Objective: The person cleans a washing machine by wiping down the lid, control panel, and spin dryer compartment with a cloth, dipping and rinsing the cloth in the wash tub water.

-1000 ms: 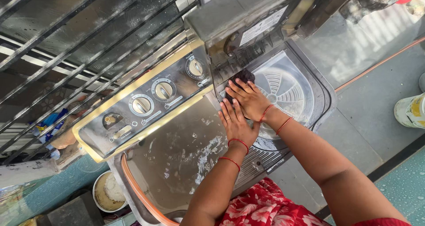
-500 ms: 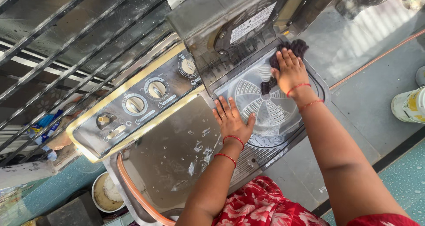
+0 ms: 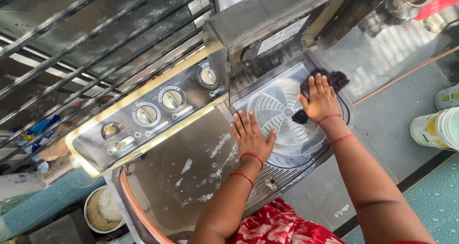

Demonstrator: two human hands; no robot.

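I look straight down at a twin-tub washing machine (image 3: 191,167) standing beside a barred metal window grille (image 3: 86,48). My right hand (image 3: 319,100) lies flat with the fingers spread, pressing a dark, crumpled cloth (image 3: 330,81) against the clear plastic inner cover (image 3: 282,115) of the smaller tub, which shows a pale fan-shaped pattern. The cloth is not gripped in a fist; it sits pinned beneath my palm and fingers, bunched out past my fingertips towards the far corner of the tub opening, with a small dark end poking out below my thumb. My left hand (image 3: 249,138) is empty and open, palm down, fingers fanned, resting on the ridge between that cover and the wet grey lid (image 3: 191,177) of the larger tub, where soapy streaks and droplets lie. Both wrists wear thin red thread bands. Just beyond my left hand runs the control panel (image 3: 153,117), edged in gold, carrying three round dials. The small tub's grey lid (image 3: 267,24) stands raised at the back. A white bucket (image 3: 437,127) stands on the grey floor to my right, and a round bowl (image 3: 101,209) of pale contents sits on the ground at the lower left. Red floral fabric (image 3: 282,227) covers my lap.
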